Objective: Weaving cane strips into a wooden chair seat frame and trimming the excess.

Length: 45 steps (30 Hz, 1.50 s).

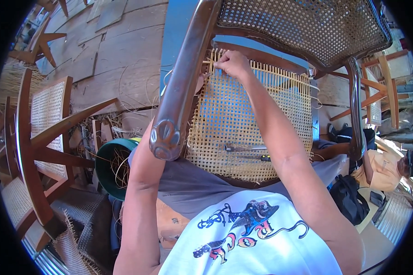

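Observation:
A dark wooden armchair stands before me, its open-weave cane seat (215, 123) half woven, with loose strand ends along the far rail. My right hand (234, 65) is at the far left corner of the seat, thumb and fingers pinched on a cane strand (214, 68). Beyond the carved chair arm (181, 87), only a bit of my left hand (200, 84) shows beside the seat's left edge; its fingers are mostly hidden. On the weave lie a hammer (245, 148) and a tool with a yellow and black handle (265, 158).
Above the seat slopes the cane backrest (303, 27). A green bucket (106, 170) with cane strips stands left of my knee. Wooden chairs (50, 123) crowd the left side. Another person (383, 169) sits at right, near a black bag (348, 199).

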### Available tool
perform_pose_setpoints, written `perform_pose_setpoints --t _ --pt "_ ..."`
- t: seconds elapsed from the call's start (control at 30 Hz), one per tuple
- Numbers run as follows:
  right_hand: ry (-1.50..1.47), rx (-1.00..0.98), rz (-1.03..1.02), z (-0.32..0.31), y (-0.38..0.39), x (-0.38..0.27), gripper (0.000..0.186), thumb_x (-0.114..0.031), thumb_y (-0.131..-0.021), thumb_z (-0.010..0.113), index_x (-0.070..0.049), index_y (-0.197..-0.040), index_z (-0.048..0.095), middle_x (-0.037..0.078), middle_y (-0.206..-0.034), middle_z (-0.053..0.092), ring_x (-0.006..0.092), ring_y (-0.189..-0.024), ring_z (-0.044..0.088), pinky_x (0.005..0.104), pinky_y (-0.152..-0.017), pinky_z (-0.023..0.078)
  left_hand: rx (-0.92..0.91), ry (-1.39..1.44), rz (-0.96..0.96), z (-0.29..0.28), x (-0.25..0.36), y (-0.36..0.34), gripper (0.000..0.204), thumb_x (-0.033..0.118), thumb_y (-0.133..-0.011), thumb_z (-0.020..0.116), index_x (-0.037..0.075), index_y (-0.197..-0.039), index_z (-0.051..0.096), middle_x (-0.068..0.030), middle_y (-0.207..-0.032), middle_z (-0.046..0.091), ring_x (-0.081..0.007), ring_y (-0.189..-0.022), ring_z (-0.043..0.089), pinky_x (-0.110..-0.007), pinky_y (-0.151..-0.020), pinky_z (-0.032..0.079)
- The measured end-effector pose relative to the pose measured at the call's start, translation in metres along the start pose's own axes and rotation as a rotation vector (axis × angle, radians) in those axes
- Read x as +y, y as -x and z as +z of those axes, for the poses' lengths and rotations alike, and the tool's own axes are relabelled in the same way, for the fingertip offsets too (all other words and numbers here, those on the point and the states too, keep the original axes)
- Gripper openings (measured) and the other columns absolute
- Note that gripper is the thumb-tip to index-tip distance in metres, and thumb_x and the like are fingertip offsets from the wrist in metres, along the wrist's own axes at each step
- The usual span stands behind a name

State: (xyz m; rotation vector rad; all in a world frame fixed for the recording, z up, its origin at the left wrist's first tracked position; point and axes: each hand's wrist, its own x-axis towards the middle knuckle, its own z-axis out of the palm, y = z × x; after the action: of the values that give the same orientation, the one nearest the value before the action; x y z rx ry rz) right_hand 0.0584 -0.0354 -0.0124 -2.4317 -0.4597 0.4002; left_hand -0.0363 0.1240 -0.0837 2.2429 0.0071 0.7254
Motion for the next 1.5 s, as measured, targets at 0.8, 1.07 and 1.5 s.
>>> perform_pose_setpoints --t 0.8,1.07,1.5 --pt "-0.130 0.271 -0.053 0.024 0.016 0.009 0.021 -0.027 -0.073 0.079 -0.007 -0.076 0.072 0.013 -0.086 0.063 0.0284 -0.082 0.062 0.0393 -0.076 0.049 -0.351 -0.104 -0.096 -0.011 -0.007 -0.026 0.023 0.007 -0.068 0.078 0.001 -0.064 0.056 -0.0155 -0.061 0.055 -0.0307 -0.058 0.054 -0.041 -0.057 0.044" --pt "-0.311 0.194 -0.065 0.017 0.020 0.013 0.024 -0.029 -0.075 0.078 -0.006 -0.078 0.073 0.015 -0.091 0.065 0.0286 -0.088 0.063 0.0386 -0.080 0.049 -0.298 -0.411 0.079 -0.008 0.028 -0.035 0.013 0.008 -0.070 0.072 0.004 -0.067 0.060 -0.0168 -0.067 0.061 -0.0342 -0.066 0.061 -0.044 -0.062 0.048" --pt "0.001 0.141 -0.030 0.000 0.040 0.010 0.024 -0.023 -0.070 0.076 -0.001 -0.081 0.073 0.018 -0.087 0.068 0.0286 -0.081 0.067 0.0370 -0.075 0.051 -0.362 -0.317 0.132 -0.022 0.027 -0.034 0.014 0.004 -0.070 0.069 0.001 -0.075 0.056 -0.0208 -0.073 0.063 -0.0403 -0.077 0.063 -0.048 -0.067 0.047"
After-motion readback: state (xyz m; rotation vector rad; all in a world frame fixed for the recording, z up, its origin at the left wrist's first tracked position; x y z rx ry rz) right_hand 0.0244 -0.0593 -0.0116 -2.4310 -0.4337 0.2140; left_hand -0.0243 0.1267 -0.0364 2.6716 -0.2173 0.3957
